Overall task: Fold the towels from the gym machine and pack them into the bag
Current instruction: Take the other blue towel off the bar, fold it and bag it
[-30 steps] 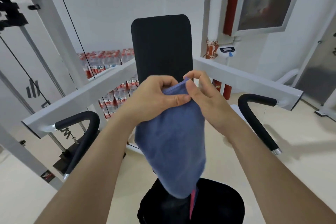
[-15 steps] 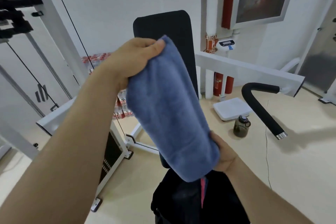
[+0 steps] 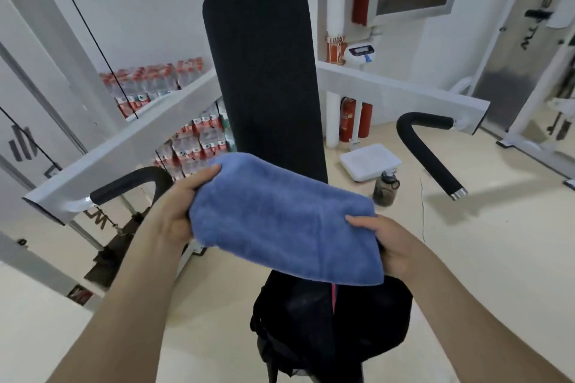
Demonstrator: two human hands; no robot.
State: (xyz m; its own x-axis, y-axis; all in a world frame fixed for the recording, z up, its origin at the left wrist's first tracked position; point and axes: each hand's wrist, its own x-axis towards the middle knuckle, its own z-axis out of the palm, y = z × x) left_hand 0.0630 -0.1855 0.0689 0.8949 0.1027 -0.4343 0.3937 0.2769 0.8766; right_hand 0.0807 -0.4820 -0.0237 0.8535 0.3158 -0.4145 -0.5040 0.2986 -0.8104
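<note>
- While both hands are up in front of the chest, a folded blue towel (image 3: 286, 221) hangs between them, long axis roughly level, sloping down to the right.
- left hand (image 3: 177, 211): closed on the towel's left end, thumb on top, fingers wrapped under.
- right hand (image 3: 389, 246): closed on the right end, thumb on the top face, fingers hidden under the fabric.
- Towel is in the air, not touching the machine; it hangs directly above the black bag (image 3: 329, 326).
- Bag sits on the machine seat, below the towel; a pink strip shows at its top. Can't tell how far it's open.
- black back pad (image 3: 264, 71) stands upright just behind the towel.
- Two black padded handles: left handle (image 3: 130, 185), right handle (image 3: 432, 149), either side on white arms.
- Floor to the right: dark water bottle (image 3: 385, 190) beside a white scale (image 3: 370, 162).
</note>
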